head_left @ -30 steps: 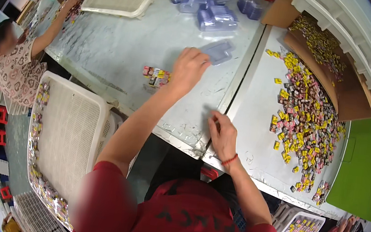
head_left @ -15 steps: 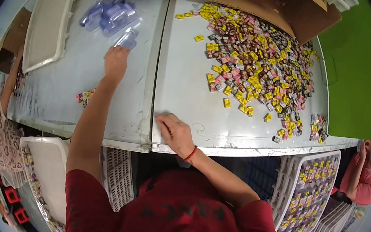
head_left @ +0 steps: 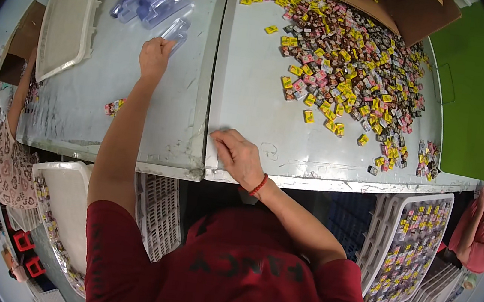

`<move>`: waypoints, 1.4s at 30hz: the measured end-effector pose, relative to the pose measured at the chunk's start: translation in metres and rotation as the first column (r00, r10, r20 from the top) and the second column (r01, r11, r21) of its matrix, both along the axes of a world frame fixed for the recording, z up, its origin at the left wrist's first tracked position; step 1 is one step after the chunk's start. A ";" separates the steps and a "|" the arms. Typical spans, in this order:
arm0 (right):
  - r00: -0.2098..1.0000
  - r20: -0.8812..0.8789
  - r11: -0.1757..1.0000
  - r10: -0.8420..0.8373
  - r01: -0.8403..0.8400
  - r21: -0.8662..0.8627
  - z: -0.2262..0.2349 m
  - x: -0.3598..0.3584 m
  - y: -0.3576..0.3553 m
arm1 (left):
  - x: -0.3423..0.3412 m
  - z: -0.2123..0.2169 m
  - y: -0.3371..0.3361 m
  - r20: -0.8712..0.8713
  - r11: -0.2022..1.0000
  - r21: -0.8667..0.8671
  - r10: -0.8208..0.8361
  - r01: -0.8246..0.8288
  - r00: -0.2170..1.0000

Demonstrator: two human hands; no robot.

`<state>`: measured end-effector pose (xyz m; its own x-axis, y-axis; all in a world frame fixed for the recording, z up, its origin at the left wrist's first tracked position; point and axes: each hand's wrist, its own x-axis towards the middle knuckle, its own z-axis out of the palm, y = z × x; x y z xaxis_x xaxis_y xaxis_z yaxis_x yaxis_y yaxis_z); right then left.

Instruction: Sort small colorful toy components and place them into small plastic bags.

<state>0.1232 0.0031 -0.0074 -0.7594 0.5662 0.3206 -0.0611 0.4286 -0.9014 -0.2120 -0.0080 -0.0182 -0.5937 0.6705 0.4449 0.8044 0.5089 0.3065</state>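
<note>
My left hand (head_left: 156,55) reaches far over the left part of the table, with its fingers closed on the near end of a clear plastic blister shell (head_left: 176,31). Just beyond it lies a loose heap of similar bluish clear shells (head_left: 154,4). Near the table's front edge, right of the seam, my right hand (head_left: 240,158) rests with curled fingers and nothing visible in them. A red bracelet circles its wrist. To its right spreads a big pile of small wrapped pieces (head_left: 349,61) in yellow, pink, brown and black.
A cardboard box (head_left: 416,15) stands behind the pile. A white tray (head_left: 70,21) lies at far left; a few wrapped pieces (head_left: 114,106) sit near my left forearm. Filled white racks (head_left: 405,249) stand below the table at right. Co-workers sit at both sides.
My left hand has moved slightly farther forward along the clear shell and now grips its end. The whole scene has shifted up a little in view. My right hand stays near the table's front edge.
</note>
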 end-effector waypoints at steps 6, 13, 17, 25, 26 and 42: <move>0.956 -0.042 0.882 -0.290 0.285 0.375 0.006 0.004 0.040 | -0.016 0.004 -0.012 0.500 0.962 0.185 0.084 -0.200 0.862; 0.736 0.234 0.600 -0.635 0.278 0.750 -0.004 -0.005 0.113 | 0.044 0.069 -0.010 0.267 0.870 0.480 -0.023 -0.112 0.963; 0.810 0.256 0.666 -0.528 0.208 0.717 -0.012 -0.007 0.096 | 0.126 0.062 -0.043 0.049 0.900 0.397 -0.218 0.181 0.975; 0.942 0.172 0.951 -0.290 0.262 0.166 0.002 0.020 0.129 | 0.243 0.022 -0.070 0.001 0.662 0.171 -0.741 0.730 0.671; 0.929 0.213 0.953 -0.303 0.295 0.069 0.006 0.026 0.138 | 0.247 0.019 -0.064 0.058 0.631 0.155 -0.774 0.760 0.631; 0.874 0.306 0.757 -0.377 0.100 0.645 0.017 0.047 0.109 | 0.170 0.009 0.043 0.067 0.619 -0.034 -0.782 0.785 0.620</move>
